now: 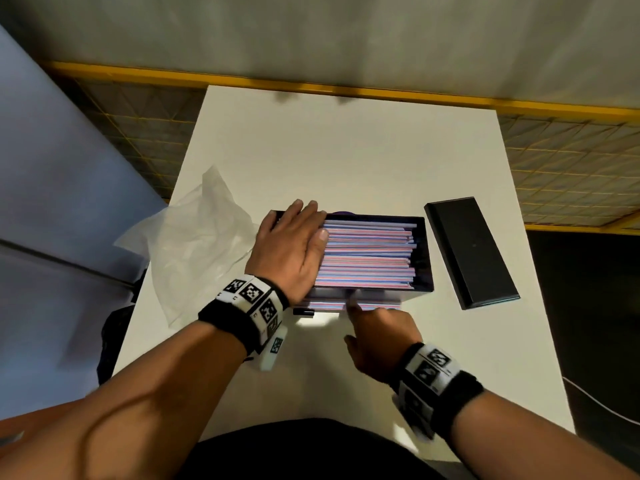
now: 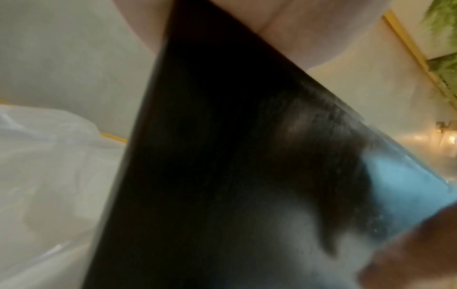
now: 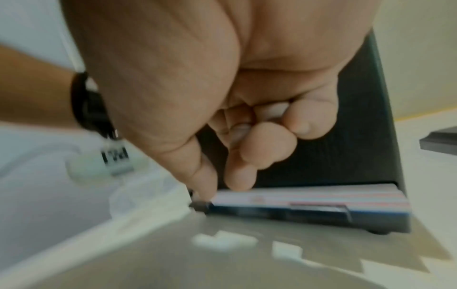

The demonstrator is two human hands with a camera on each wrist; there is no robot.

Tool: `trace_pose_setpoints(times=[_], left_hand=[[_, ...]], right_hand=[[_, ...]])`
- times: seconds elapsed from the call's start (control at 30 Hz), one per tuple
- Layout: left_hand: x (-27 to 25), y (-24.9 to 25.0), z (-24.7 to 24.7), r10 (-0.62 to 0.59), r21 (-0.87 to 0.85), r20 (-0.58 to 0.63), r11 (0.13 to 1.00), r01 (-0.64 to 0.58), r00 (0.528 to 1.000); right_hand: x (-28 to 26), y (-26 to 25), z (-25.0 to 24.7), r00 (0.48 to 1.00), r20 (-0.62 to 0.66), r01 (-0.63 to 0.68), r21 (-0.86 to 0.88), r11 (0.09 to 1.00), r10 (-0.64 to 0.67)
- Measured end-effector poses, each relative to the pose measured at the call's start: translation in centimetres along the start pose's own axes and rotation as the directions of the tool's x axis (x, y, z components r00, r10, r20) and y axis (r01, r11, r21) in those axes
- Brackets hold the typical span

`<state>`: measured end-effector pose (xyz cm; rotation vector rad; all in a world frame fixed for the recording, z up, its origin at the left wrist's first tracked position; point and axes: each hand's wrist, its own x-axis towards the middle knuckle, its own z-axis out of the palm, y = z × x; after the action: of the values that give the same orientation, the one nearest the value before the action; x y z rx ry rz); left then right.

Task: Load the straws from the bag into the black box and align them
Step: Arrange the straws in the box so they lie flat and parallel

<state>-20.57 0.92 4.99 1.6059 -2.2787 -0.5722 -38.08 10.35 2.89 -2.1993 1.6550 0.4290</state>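
While my left hand lies flat, fingers together, on the straws filling the black box mid-table — my right hand, fingers curled, pinches straws at its near slot — bag left.

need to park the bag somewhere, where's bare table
Bare: the white table behind the black box, and the near edge in front of the right hand. Crowded: clear plastic bag left, flat black lid right.
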Motion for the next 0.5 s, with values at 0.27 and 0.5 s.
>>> trace_pose_setpoints(times=[0.27, 0.5], left_hand=[[-0.2, -0.3, 0.2, 0.012, -0.034, -0.037, 0.999, -0.014, 0.999], [-0.3, -0.1, 0.1, 0.004, -0.019, -0.026, 1.0, -0.004, 1.0]], right_hand=[[3.8, -0.5, 2.8, 0.992, -0.125, -0.032, -0.025, 0.999, 0.028], [3.7, -0.4, 2.0, 1.0, -0.026, 0.003, -0.036, 0.999, -0.004]])
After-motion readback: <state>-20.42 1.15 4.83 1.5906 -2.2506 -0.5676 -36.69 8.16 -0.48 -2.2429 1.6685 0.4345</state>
